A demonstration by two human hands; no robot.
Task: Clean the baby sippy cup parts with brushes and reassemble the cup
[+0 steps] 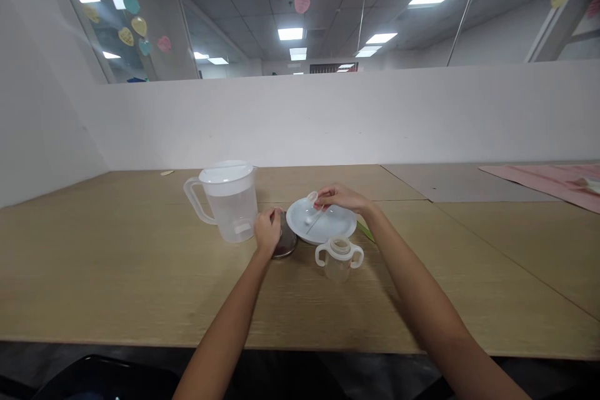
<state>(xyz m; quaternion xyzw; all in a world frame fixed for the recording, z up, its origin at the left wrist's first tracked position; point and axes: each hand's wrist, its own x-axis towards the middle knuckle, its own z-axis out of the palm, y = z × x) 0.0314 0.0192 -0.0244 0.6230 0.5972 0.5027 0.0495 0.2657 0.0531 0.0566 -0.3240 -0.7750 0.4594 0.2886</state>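
Note:
My right hand [341, 197] reaches over a white bowl [347, 224], its fingers pinched on a small translucent white ring-shaped piece [312, 197]. A thin straw-like line slants down into the bowl below it. Another small pale piece [308, 220] shows inside the bowl. My left hand [268, 231] is closed beside a dark round dish [285, 241] with a shiny rim, fingertips at its upper left edge; what they hold, if anything, is hidden. In front of the bowl stands a clear two-handled baby bottle [338, 265], upright and without a lid on its neck.
A large translucent plastic pitcher [232, 206] with a white lid stands left of my left hand. A green strip [365, 231] pokes out right of the bowl. Pink cloth [539, 178] lies at the far right of the wooden table [117, 262]. A white wall [328, 119] rises behind.

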